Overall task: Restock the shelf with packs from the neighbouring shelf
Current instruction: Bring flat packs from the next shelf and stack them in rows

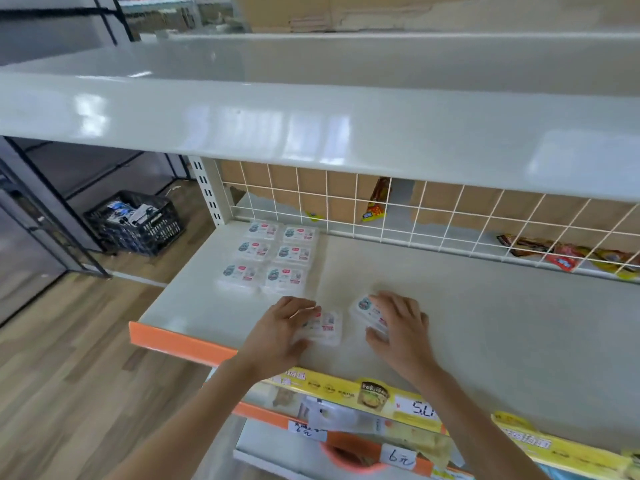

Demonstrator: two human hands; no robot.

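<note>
A pale grey shelf [450,306] holds 6 white packs [270,258] in a 2-by-3 block at its back left. Near the front edge, the left hand [277,336] rests with curled fingers on 1 pack [327,327], and the right hand [401,323] grips another pack [365,308] just beside it.

Six packs [270,258] lie in two columns at the shelf's [485,323] back left; two more packs [323,327] lie nearer its front edge.
</note>
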